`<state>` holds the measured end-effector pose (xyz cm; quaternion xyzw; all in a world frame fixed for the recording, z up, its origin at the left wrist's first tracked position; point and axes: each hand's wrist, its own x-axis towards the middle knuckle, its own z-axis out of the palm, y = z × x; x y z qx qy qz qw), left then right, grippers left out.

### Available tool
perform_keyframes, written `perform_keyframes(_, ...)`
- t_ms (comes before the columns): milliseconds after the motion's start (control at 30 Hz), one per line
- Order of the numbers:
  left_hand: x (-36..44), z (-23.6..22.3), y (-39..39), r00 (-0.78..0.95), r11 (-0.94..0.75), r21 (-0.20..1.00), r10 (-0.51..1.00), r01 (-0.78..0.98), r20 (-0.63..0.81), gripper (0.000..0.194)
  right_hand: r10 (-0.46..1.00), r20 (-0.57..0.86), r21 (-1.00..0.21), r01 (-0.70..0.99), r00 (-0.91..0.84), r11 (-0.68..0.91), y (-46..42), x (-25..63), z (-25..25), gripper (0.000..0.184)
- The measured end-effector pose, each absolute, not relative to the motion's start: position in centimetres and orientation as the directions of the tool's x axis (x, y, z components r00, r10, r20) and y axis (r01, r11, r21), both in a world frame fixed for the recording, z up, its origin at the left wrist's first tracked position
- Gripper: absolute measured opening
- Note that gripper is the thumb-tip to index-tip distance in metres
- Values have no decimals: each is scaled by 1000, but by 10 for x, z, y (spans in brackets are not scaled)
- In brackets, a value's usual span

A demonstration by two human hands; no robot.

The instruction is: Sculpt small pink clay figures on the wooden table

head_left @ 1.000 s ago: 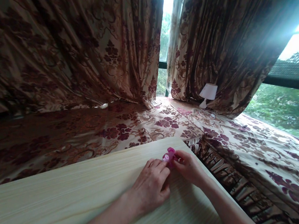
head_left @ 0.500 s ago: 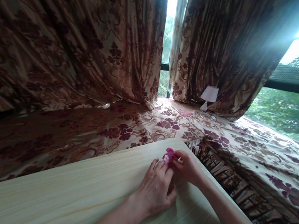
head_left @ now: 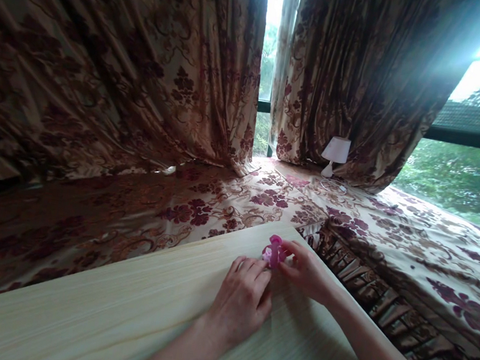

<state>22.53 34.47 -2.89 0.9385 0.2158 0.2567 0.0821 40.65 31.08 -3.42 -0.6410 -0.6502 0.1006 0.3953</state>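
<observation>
A small pink thing point(head_left: 274, 251) with a rounded top and a paler, whitish-pink part low on its left stands near the table's far corner. Its exact kind is too small to make out. My right hand point(head_left: 305, 272) has thumb and fingers closed on its right side. To the lower left, my left hand point(head_left: 242, 293) rests palm down on the pale wooden table point(head_left: 129, 301), fingers stretched forward and slightly bent. Its fingertips come close to the pink thing's base; whether they touch it I cannot tell.
Beyond the table lies a ledge covered in flowered cloth point(head_left: 271, 198), with a ruffled side point(head_left: 368, 281) along the table's right edge. A small white lamp point(head_left: 336, 150) with a cord stands on it. Heavy patterned curtains point(head_left: 184, 65) hang before the windows.
My left hand has slid a little left and back toward me, away from the pink thing. The pink thing has turned upright, and the white bit at my right fingertips no longer shows.
</observation>
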Motion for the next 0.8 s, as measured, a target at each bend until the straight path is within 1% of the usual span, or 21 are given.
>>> perform_keyframes(100,226,-29,345,773,-894,265,446,361,451,24,912,386,-641,751,139,157,309,410,-33,29)
perform_keyframes(267,227,-31,346,774,-890,263,455,373,441,28,910,388,-606,785,149,130,311,409,-38,21)
perform_keyframes(433,227,-33,346,776,-881,268,471,390,420,38,900,399,-577,811,173,100,314,410,-43,17)
perform_keyframes(633,227,-33,346,778,-879,265,475,397,411,34,905,402,-560,820,142,120,310,412,-39,16)
perform_keyframes(800,226,-33,346,784,-877,263,479,403,396,36,907,403,-533,837,123,123,309,411,-36,12)
